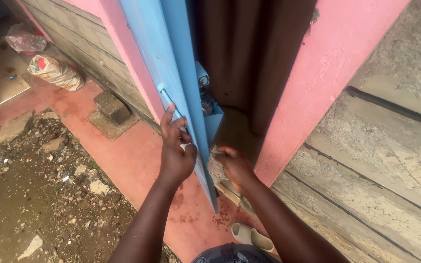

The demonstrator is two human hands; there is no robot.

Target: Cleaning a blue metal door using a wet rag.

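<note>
Left hand curled shut around the pale bar handle on the outer face of the blue door, thumb pressed near the door's edge. Right hand on the inner side of that door, fingers closed on a grey scrubbing pad (frayed, pressed against the door's inner face low down), just below the lock box. Door ajar between pink walls, brown curtain behind, pale sandal on the red floor below.
</note>
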